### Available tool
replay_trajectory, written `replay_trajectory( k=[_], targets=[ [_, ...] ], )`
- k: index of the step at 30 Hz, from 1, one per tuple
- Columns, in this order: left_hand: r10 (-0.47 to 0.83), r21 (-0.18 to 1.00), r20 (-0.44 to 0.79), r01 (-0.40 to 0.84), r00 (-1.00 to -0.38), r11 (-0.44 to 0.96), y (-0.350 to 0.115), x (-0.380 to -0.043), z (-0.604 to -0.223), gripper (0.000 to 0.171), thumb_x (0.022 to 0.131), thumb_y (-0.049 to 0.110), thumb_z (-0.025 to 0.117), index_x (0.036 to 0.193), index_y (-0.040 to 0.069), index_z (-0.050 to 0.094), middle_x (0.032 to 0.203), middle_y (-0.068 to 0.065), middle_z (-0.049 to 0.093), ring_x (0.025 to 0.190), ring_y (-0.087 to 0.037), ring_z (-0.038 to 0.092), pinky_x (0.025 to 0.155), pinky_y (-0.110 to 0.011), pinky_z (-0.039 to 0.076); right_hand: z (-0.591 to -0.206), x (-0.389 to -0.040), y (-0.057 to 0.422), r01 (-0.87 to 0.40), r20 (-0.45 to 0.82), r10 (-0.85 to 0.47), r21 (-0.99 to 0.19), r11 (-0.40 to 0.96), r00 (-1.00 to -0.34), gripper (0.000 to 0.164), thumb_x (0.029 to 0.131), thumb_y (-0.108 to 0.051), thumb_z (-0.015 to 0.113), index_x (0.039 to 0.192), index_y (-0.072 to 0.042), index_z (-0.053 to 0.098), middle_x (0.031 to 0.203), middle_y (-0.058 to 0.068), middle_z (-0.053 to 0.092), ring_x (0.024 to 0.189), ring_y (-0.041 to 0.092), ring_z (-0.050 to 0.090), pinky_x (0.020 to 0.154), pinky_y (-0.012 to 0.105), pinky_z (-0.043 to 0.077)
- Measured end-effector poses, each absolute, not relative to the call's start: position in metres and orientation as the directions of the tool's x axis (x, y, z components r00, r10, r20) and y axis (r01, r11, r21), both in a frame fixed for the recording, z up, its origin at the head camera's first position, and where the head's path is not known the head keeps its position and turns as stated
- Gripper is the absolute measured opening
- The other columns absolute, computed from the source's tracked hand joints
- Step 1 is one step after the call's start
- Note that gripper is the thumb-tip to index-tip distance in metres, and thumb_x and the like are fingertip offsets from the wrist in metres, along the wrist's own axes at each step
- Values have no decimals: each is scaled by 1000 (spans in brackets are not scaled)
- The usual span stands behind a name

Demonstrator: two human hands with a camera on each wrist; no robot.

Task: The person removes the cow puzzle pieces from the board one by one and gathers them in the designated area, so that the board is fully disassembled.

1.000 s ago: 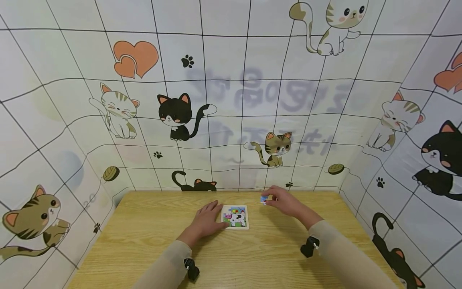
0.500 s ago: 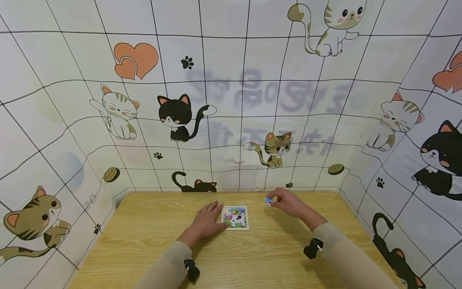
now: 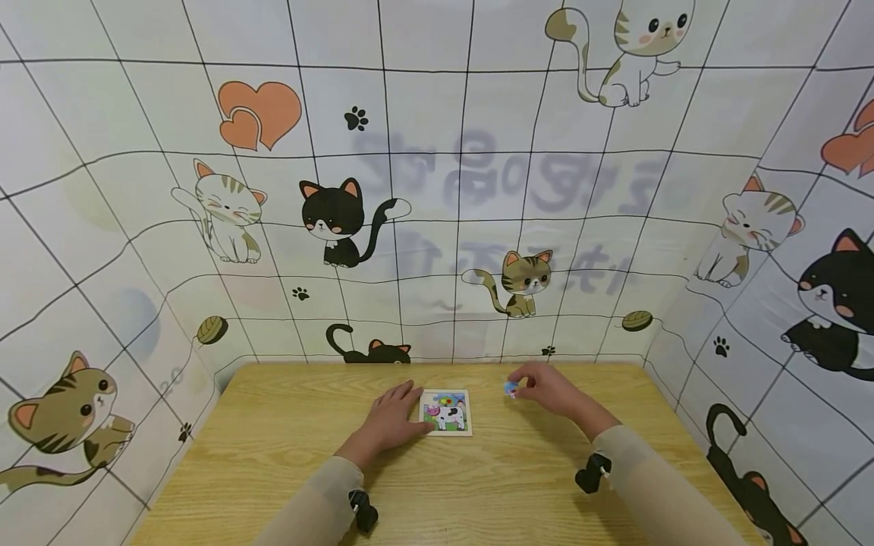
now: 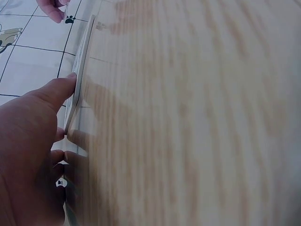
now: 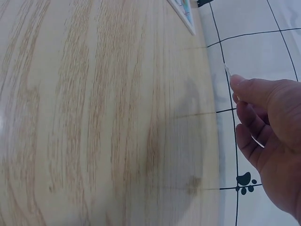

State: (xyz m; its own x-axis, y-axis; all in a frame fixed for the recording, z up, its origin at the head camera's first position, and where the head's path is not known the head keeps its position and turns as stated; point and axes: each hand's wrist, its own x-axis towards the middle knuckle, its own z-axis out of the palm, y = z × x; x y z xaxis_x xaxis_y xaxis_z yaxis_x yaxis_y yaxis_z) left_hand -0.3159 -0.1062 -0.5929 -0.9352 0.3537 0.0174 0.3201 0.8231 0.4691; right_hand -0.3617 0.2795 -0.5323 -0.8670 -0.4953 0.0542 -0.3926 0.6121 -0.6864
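A small square jigsaw puzzle [image 3: 445,414] with a cow picture and a pale frame lies on the wooden table. My left hand [image 3: 391,418] rests along its left side, fingers extended on the tabletop and thumb on the lower left corner of the frame. In the left wrist view that thumb [image 4: 63,89] presses on the thin board [image 4: 81,70]. To the right of the puzzle, my right hand [image 3: 551,390] pinches a small blue puzzle piece [image 3: 510,389] between thumb and fingertips. The right wrist view shows this piece [image 5: 227,69] nearly edge-on, raised above the table.
The wooden table [image 3: 287,455] reaches back to a white wall sheet [image 3: 423,227] printed with cats, hearts and grid lines. More of that sheet covers both sides. A black device [image 3: 592,473] is strapped at the right wrist, another [image 3: 363,512] at the left.
My right hand has shifted slightly to the right and nearer, and the puzzle piece in its fingers has turned. The left hand and the puzzle have stayed in place.
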Motion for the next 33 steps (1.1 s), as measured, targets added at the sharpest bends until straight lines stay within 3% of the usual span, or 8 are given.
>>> replay_trajectory(
  k=[9,17,33],
  targets=[
    [350,469,19,317,-937,824,-106,-316,-593,90,99,60,77,169,13,47,177,-18,35,163,-44,31,127,-70,26,-541,-363,277,-397,49,-512,-697,598,-857,29,103,1,75,131,10,74,124,20,72,76,19,58,64,29,49],
    [348,462,23,319,-937,828,-106,-318,-594,91,99,61,77,170,13,46,177,-17,35,163,-43,31,127,-70,26,-552,-366,276,-378,32,-493,-686,623,-870,27,102,-1,77,128,6,77,112,13,74,77,16,54,65,29,45],
    [355,457,19,324,-935,829,-108,-322,-598,92,99,64,76,170,15,46,178,-16,34,163,-42,31,127,-69,27,-561,-373,277,-443,38,-536,-614,654,-844,26,99,-1,82,124,6,78,115,15,75,84,14,58,71,29,50]
  ],
)
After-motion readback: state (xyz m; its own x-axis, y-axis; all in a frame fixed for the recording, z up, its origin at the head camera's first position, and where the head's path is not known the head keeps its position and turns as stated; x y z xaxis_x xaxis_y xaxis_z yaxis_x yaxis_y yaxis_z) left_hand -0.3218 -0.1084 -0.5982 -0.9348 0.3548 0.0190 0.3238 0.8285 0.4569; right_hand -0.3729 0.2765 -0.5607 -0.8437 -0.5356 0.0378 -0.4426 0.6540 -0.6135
